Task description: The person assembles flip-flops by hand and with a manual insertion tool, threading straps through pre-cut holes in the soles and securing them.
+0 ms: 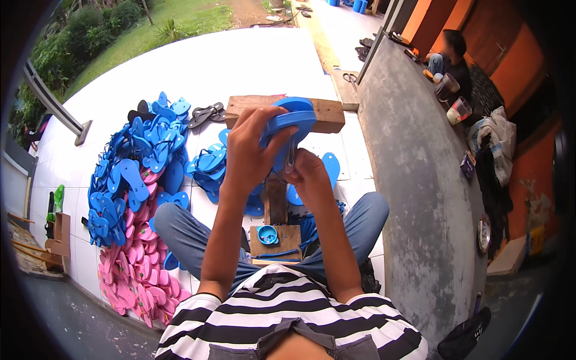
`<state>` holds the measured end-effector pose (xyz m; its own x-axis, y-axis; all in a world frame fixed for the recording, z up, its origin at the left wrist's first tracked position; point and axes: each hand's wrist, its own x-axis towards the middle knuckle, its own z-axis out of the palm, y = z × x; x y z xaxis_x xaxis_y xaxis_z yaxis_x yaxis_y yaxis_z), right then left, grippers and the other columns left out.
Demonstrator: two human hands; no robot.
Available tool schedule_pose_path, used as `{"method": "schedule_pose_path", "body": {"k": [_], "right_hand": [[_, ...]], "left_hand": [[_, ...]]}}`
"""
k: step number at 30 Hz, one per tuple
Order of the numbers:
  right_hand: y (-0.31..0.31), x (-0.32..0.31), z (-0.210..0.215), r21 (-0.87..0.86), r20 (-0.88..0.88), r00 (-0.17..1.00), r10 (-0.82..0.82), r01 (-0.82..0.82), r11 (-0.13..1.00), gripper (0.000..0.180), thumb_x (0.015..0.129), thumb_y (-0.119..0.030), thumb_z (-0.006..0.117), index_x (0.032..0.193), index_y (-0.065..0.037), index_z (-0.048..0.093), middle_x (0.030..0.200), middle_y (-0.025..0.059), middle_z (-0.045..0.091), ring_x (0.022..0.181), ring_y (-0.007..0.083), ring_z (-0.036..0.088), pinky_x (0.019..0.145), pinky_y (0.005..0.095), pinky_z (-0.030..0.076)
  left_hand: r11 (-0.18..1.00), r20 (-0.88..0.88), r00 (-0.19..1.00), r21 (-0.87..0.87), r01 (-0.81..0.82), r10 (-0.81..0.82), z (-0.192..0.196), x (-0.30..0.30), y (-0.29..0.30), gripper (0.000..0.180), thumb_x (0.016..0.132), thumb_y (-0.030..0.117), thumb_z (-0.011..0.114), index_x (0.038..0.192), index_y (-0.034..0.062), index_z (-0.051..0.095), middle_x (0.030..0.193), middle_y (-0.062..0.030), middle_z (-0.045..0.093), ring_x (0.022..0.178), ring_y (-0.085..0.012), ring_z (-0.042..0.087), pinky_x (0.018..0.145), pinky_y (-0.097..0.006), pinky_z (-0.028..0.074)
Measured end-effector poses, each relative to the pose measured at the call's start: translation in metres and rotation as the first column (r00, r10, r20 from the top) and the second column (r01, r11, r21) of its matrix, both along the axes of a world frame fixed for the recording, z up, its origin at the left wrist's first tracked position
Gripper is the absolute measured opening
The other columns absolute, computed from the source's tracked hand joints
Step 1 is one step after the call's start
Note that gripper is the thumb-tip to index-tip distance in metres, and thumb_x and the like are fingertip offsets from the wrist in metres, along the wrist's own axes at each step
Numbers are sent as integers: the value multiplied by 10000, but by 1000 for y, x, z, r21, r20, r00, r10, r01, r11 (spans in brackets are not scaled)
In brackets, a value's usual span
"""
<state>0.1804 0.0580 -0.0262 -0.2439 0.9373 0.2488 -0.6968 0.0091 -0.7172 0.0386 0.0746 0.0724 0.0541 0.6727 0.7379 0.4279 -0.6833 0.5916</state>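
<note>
In front of me, my left hand point(252, 144) is wrapped round a blue flip-flop sole point(294, 122), held up and tilted. What looks like a second blue sole layer shows behind it. Just below, my right hand point(312, 177) is closed on a thin, shiny metal tool point(291, 157) against the sole's underside; its exact kind is hard to make out. Beyond the sole lies a thick wooden beam point(329, 115). Between my legs, a small blue bowl point(260, 234) with tiny pieces in it rests on a wooden board point(291, 234), beside a blue strap point(276, 254).
At left are heaps of blue flip-flops point(133, 180) and pink flip-flops point(144, 270). Black sandals point(207, 114) lie by the beam. A grey concrete ledge point(414, 180) runs along the right, where another person point(459, 69) sits. Scissors point(350, 79) lie at the back.
</note>
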Motion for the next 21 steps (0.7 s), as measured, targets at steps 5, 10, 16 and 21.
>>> {"method": "schedule_pose_path", "body": {"k": [5,10,16,21], "right_hand": [[-17,2,15,-67,101,994,-48,55,996,230,963,-264,623,831,-77,594,719,-31,490,638,58,398,545,225,290],[-24,4,33,359,458,698,-550,421,833,272,986,-285,580,1063,-28,629,1000,58,573,928,125,569,779,279,464],[-15,12,69,468,567,578,-587,361,807,459,1059,-369,375,1303,-26,558,1167,121,499,1062,209,548,933,322,442],[-21,-16,67,299,450,714,-537,446,844,489,1063,-418,351,1312,-46,550,1083,76,618,1003,111,548,899,273,439]], "left_hand": [[984,130,987,-137,117,-99,-17,-17,-2,242,808,96,769,996,29,630,885,-91,685,805,-138,636,715,-270,494],[917,461,855,-186,354,-236,-28,-2,-5,242,910,109,683,1106,12,577,940,-46,654,845,-88,587,740,-240,479],[925,495,847,-196,327,-195,-30,6,-8,210,957,155,635,1102,14,575,925,-34,632,833,-68,554,720,-217,459],[924,543,817,-179,339,-195,-27,13,-13,168,976,173,609,1029,16,584,850,-5,608,788,-44,516,681,-201,430]]}}
